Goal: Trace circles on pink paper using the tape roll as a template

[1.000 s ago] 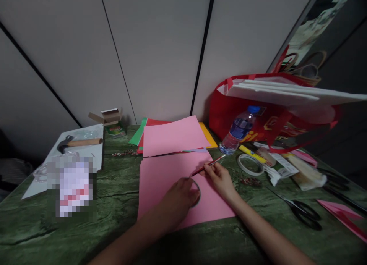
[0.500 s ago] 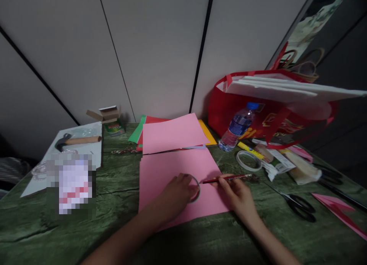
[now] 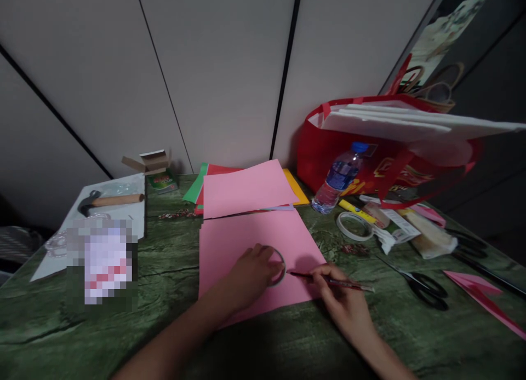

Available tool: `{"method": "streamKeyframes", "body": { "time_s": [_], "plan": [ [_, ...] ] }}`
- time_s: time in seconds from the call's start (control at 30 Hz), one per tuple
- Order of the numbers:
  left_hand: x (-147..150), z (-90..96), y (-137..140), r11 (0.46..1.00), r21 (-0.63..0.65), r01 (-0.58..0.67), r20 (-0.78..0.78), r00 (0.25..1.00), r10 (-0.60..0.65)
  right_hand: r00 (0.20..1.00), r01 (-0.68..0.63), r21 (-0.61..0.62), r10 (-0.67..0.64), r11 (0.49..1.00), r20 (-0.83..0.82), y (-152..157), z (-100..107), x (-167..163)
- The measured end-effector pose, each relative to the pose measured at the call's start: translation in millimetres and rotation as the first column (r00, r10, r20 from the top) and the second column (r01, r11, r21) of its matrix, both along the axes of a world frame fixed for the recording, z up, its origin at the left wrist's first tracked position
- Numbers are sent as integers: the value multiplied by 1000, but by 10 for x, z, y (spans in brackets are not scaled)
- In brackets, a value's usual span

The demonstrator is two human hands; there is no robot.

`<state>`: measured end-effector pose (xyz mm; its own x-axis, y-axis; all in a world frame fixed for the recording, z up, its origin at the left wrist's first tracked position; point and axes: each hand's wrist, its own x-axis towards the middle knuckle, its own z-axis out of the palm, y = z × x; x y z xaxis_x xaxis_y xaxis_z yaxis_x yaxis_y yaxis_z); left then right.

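Unlike 1 second ago, the right hand [image 3: 341, 289], pinching a pencil [image 3: 303, 275], sits nearer the body, beside the round object [image 3: 284, 264] on pink paper [image 3: 242, 233] under the left hand [image 3: 255, 270]. Past the right hand are a bottle [image 3: 339, 176] and tape roll [image 3: 354, 237]; to its right, scissors [image 3: 412, 279]. The left hand hides much of the round object; its grip I cannot tell
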<state>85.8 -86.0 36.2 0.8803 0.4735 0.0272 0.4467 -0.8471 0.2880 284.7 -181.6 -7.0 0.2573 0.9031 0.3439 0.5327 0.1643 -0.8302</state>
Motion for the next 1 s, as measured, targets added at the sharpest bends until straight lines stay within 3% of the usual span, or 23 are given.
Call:
{"method": "streamKeyframes", "body": {
  "time_s": [0.3,0.73,1.0],
  "plan": [
    [-4,31,11,1000,-30,9,4,1000,-9,975,-204,130,190,970,110,-140,154,-215],
    [-12,-63,59,998,58,38,-15,999,-37,923,-379,74,371,923,98,-201,111,-346],
    [-1,-47,110,995,76,60,-66,996,-55,751,-533,12,467,846,466,-185,144,-401]
  ]
}}
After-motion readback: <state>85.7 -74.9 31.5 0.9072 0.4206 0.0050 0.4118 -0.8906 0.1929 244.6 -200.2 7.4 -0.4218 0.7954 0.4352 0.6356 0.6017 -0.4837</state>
